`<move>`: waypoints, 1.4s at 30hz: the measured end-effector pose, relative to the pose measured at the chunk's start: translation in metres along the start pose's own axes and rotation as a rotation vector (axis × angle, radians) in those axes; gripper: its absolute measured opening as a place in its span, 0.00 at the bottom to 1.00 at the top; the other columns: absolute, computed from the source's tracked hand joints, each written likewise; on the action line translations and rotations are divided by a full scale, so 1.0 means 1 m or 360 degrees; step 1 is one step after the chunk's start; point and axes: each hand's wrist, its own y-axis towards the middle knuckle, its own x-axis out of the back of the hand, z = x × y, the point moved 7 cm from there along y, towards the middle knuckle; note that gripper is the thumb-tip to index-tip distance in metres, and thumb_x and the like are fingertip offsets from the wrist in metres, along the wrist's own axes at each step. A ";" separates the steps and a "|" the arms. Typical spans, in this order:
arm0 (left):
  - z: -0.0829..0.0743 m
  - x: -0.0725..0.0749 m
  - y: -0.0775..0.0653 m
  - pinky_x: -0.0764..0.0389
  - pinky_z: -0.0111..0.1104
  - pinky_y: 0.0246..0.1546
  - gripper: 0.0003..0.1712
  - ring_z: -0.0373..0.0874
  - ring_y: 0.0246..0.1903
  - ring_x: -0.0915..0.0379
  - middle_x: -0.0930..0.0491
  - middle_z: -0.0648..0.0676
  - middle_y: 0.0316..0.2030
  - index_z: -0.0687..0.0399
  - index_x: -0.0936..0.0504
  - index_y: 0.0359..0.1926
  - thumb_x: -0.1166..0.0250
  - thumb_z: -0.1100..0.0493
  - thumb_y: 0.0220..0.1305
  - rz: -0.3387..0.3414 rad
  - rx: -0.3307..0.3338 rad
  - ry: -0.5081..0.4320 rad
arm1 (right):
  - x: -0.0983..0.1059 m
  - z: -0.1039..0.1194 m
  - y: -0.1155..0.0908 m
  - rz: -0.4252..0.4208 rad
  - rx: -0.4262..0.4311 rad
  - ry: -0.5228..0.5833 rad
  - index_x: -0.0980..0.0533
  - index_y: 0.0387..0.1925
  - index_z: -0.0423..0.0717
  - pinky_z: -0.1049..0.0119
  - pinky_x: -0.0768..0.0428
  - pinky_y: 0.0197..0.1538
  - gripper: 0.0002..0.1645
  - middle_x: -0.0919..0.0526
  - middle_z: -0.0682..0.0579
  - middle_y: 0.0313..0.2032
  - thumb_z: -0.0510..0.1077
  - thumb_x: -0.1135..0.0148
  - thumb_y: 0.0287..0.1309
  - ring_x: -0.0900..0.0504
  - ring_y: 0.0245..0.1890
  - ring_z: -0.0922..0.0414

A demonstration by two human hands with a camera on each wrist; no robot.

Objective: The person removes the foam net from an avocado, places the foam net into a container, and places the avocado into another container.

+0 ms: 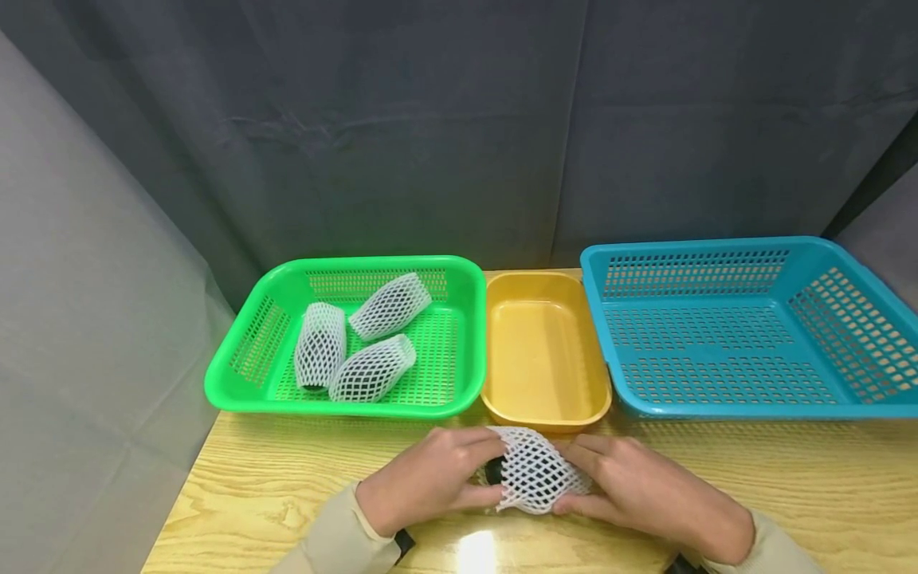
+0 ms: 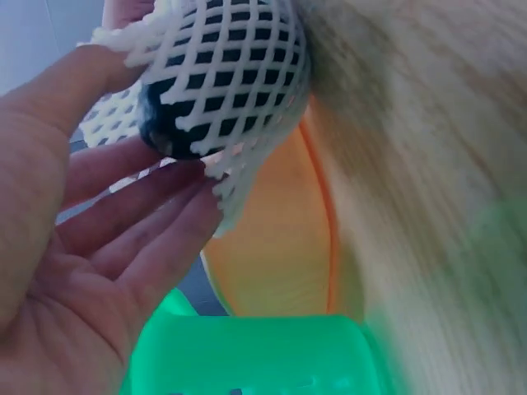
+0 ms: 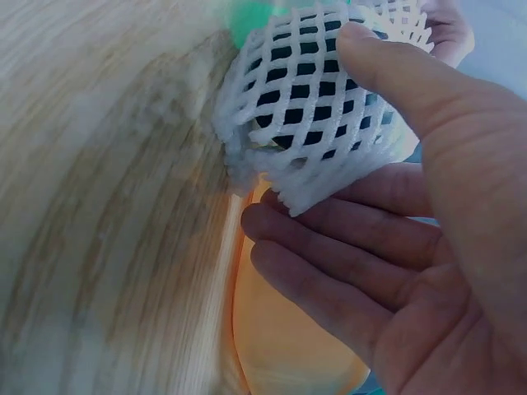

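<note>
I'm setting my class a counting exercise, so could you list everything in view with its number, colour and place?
Green basket: 1, green, left on the table
Yellow tray: 1, yellow, between the baskets
Blue basket: 1, blue, right
Netted objects: 3, dark in white nets, inside green basket
Held netted object: 1, dark in white net, before the tray
Table: 1, pale wood-grain, beneath
Curtain backdrop: 1, dark grey, behind
Side covers: 2, lighter grey, left and right edges
Wrist items: 2, black, at the cuffs; barely visible
Sleeves: 2, beige, bottom
Left hand: 1, bare, holding the netted object's left end
Right hand: 1, bare, holding its right end
</note>
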 end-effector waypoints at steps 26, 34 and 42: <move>0.006 -0.032 0.000 0.23 0.17 0.41 0.21 0.29 0.36 0.29 0.24 0.43 0.36 0.51 0.24 0.42 0.27 0.50 0.49 0.0222 0.0134 -0.0100 | -0.002 0.008 0.005 -0.0059 0.0017 -0.0012 0.19 0.45 0.51 0.79 0.22 0.36 0.32 0.20 0.68 0.35 0.71 0.37 0.51 0.23 0.33 0.75; 0.006 -0.036 0.000 0.24 0.17 0.42 0.22 0.29 0.37 0.28 0.24 0.43 0.38 0.51 0.25 0.44 0.29 0.47 0.53 0.0243 0.0135 -0.0113 | -0.002 0.010 0.004 -0.0068 0.0024 -0.0019 0.19 0.48 0.48 0.74 0.18 0.39 0.35 0.18 0.64 0.37 0.70 0.38 0.52 0.19 0.36 0.70; 0.007 -0.038 -0.001 0.23 0.17 0.42 0.25 0.30 0.38 0.28 0.23 0.45 0.41 0.52 0.28 0.46 0.28 0.50 0.50 0.0292 0.0153 -0.0099 | -0.007 0.009 0.004 0.0002 -0.0013 0.0053 0.25 0.59 0.41 0.68 0.16 0.43 0.48 0.16 0.58 0.43 0.72 0.36 0.47 0.16 0.40 0.65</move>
